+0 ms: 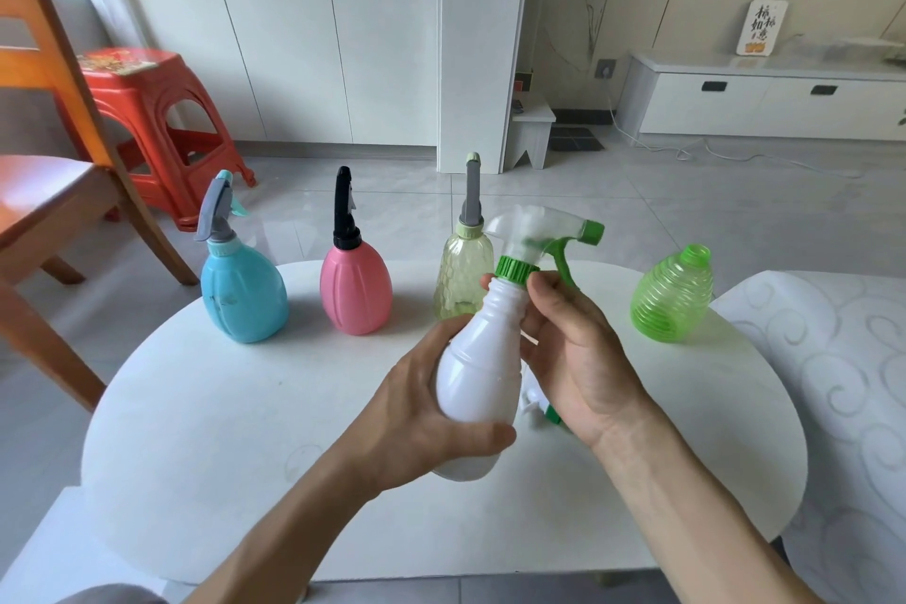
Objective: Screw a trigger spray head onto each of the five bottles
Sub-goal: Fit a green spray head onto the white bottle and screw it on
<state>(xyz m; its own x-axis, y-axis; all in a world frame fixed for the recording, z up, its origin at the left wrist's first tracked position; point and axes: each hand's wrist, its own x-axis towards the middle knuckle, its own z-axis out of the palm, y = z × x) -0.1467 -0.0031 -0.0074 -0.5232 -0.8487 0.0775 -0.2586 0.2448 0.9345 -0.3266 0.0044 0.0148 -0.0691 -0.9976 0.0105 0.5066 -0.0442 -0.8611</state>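
Three bottles at the surface's (pixel 206 407) far edge are capped. My left hand (pixel 416 412) grips the white bottle (pixel 478 373) steady while my right hand (pixel 568 334) pinches the green collar (pixel 512 269); I judge it best kept square as I turn.

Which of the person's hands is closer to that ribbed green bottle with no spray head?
The right hand. It pinches the green collar of the white bottle, with the ribbed green plastic bottle on its right. The left hand grips the white bottle's body, farther away.
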